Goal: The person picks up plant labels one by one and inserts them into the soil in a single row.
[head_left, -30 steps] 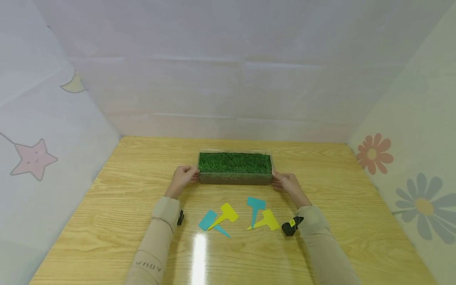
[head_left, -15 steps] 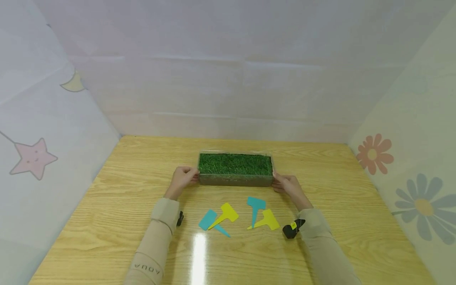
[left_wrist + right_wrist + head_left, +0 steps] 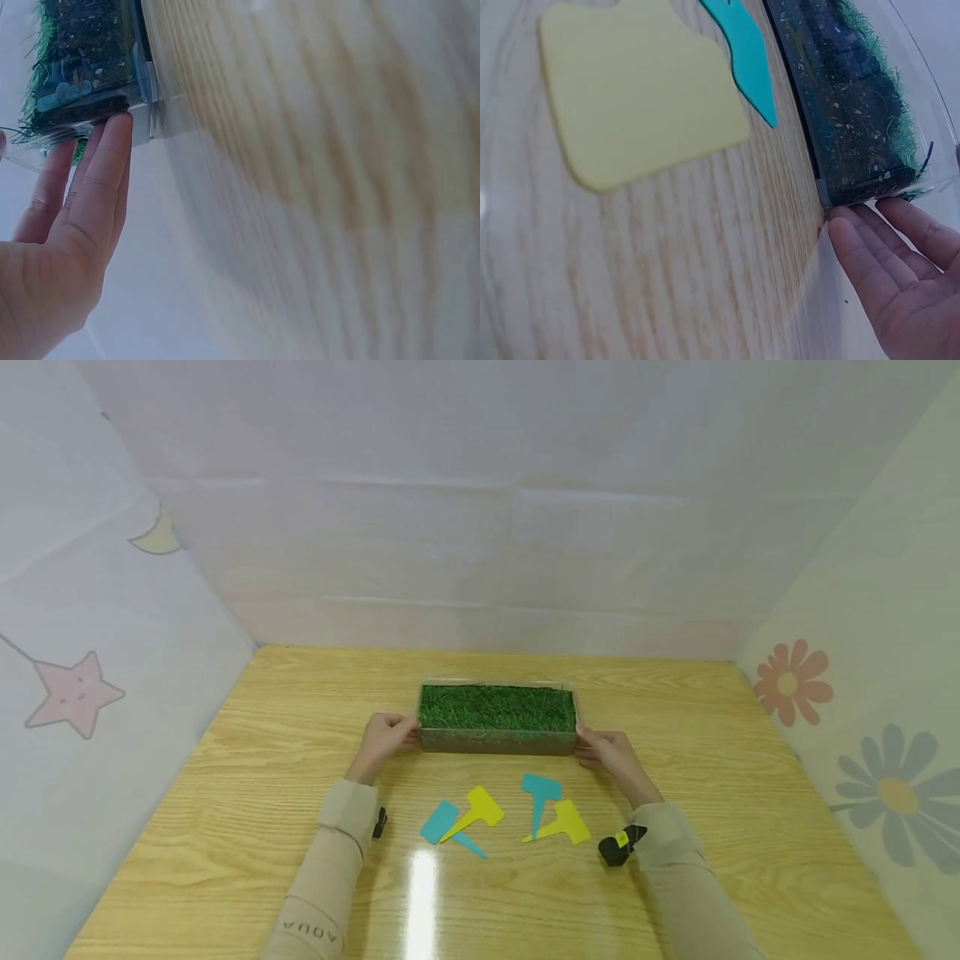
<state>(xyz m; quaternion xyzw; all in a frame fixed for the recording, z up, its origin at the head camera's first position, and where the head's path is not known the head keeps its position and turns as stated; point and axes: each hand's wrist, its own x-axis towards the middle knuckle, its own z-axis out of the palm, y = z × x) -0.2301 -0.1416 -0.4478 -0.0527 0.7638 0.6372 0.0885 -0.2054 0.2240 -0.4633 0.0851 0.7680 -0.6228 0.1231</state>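
A long clear planter box (image 3: 498, 742) stands on the table with dark soil in it and green grass (image 3: 495, 707) on top. My left hand (image 3: 385, 745) is at its left end. In the left wrist view the straight fingers (image 3: 101, 180) press on the clear end wall. At the right end, my right hand (image 3: 609, 753) touches the box in the same way, its fingers (image 3: 870, 266) extended along the low end wall. Both thumbs lie mostly outside the wrist views. In front of the box are T-shaped plant labels, including a blue one (image 3: 541, 788) and a yellow one (image 3: 485, 806).
Another blue label (image 3: 440, 822) and another yellow label (image 3: 572, 822) each lie crossed with or close against their neighbour on the wooden table (image 3: 285, 727). A pale cloth wall (image 3: 480, 568) rises behind the table, with patterned walls at both sides.
The planter box has slid slightly toward me, with both hands staying at its ends. The labels keep their places on the table.
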